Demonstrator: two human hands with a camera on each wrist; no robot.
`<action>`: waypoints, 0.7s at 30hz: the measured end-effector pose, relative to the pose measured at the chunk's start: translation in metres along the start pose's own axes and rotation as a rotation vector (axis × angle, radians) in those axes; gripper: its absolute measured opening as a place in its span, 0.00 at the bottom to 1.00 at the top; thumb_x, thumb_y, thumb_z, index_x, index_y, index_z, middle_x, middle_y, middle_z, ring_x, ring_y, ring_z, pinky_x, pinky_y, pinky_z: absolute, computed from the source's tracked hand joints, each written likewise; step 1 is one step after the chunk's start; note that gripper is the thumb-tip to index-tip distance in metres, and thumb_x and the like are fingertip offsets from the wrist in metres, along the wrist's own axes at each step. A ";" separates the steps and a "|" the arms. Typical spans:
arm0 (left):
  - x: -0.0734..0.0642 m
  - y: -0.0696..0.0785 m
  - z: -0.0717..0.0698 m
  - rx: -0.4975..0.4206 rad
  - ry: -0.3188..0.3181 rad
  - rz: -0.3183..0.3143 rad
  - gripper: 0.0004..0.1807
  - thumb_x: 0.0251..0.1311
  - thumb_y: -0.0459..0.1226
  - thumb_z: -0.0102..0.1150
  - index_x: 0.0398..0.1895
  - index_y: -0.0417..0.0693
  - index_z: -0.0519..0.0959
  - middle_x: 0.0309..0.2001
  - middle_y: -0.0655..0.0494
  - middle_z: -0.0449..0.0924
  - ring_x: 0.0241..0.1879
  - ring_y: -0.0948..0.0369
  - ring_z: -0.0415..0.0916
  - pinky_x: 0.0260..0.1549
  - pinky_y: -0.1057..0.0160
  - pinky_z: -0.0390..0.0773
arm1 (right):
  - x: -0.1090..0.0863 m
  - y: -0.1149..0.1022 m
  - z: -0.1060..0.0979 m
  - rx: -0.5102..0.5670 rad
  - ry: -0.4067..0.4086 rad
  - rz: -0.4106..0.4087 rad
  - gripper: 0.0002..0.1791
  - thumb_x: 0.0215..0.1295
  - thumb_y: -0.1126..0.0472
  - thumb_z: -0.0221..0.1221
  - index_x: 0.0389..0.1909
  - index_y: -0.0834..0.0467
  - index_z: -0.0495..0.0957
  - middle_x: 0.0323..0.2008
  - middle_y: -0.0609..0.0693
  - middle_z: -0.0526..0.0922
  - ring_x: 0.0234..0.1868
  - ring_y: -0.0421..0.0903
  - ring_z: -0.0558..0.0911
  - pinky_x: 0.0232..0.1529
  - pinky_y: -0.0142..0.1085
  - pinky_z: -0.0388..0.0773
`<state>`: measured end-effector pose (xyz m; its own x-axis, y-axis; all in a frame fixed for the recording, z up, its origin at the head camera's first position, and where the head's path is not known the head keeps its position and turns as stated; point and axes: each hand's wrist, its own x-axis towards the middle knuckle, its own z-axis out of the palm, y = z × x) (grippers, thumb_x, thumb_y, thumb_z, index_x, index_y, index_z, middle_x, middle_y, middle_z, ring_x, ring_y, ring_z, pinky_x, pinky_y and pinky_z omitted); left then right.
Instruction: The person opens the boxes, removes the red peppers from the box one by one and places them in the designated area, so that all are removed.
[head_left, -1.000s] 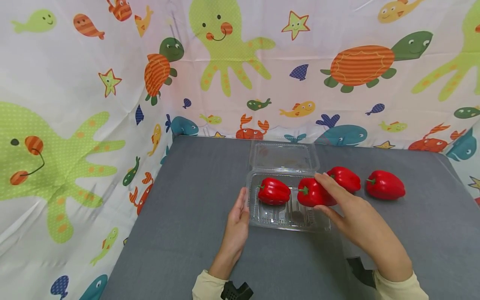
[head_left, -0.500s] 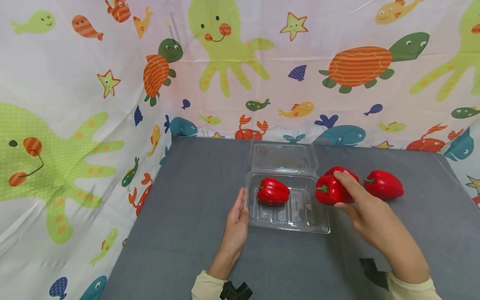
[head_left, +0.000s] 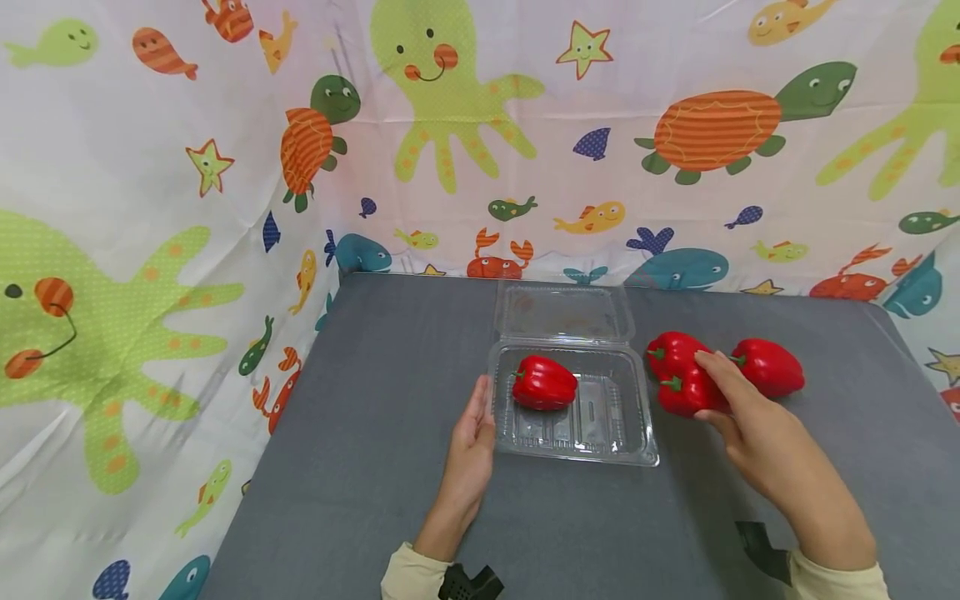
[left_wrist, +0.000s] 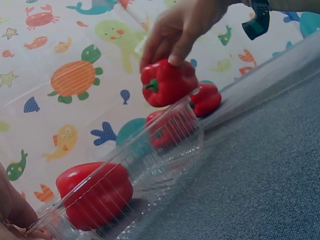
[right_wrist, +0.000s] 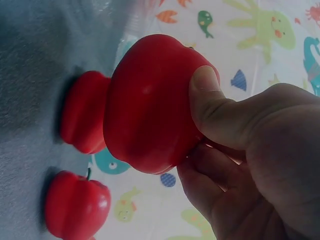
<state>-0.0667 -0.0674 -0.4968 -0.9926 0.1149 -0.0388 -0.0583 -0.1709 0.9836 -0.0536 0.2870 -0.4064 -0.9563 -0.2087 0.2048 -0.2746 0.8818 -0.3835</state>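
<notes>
In the head view my right hand [head_left: 780,450] grips a red bell pepper [head_left: 690,393] between thumb and fingers, right of the clear plastic clamshell container [head_left: 577,454]. The left wrist view shows this held pepper [left_wrist: 167,82] raised, with the stem pointing sideways. Another bell pepper [head_left: 545,383] lies inside the container, toward its left. With fingers extended, my left hand [head_left: 465,462] touches the container's left side. Two more bell peppers, a nearer one [head_left: 675,346] and one farther right [head_left: 768,367], lie on the table; the held pepper partly hides the nearer one.
The container's lid [head_left: 564,312] lies folded back behind its base. A grey cloth covers the table [head_left: 375,375]. Behind and to the left hangs a white curtain [head_left: 525,83] printed with sea animals, meeting the table's back edge.
My right hand has carried its bell pepper rightward, from over the container's right part to beside it, in front of the other peppers. My left hand has stayed at the container's side.
</notes>
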 end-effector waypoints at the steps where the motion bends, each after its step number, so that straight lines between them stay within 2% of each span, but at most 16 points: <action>1: 0.000 0.000 0.000 -0.003 -0.002 0.002 0.34 0.82 0.27 0.36 0.87 0.44 0.45 0.86 0.58 0.47 0.84 0.62 0.43 0.80 0.57 0.46 | -0.001 0.002 0.001 -0.002 -0.002 0.004 0.53 0.58 0.68 0.75 0.82 0.56 0.59 0.72 0.72 0.69 0.61 0.77 0.76 0.46 0.69 0.81; 11: 0.000 0.000 0.000 -0.020 -0.008 0.017 0.34 0.83 0.27 0.35 0.87 0.43 0.44 0.86 0.56 0.46 0.84 0.61 0.42 0.81 0.56 0.46 | -0.004 0.015 0.009 0.022 -0.069 0.041 0.51 0.59 0.67 0.75 0.81 0.58 0.60 0.72 0.74 0.68 0.60 0.76 0.78 0.46 0.67 0.83; 21: 0.000 0.000 -0.001 -0.020 -0.018 0.032 0.34 0.82 0.26 0.34 0.87 0.42 0.43 0.86 0.55 0.46 0.84 0.60 0.42 0.80 0.56 0.46 | -0.005 0.025 0.019 0.022 -0.146 0.078 0.49 0.61 0.65 0.74 0.81 0.59 0.60 0.73 0.74 0.66 0.64 0.77 0.75 0.51 0.67 0.81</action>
<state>-0.0670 -0.0687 -0.4967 -0.9919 0.1267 -0.0045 -0.0293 -0.1945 0.9805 -0.0581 0.3024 -0.4342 -0.9787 -0.2010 0.0411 -0.1998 0.8884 -0.4133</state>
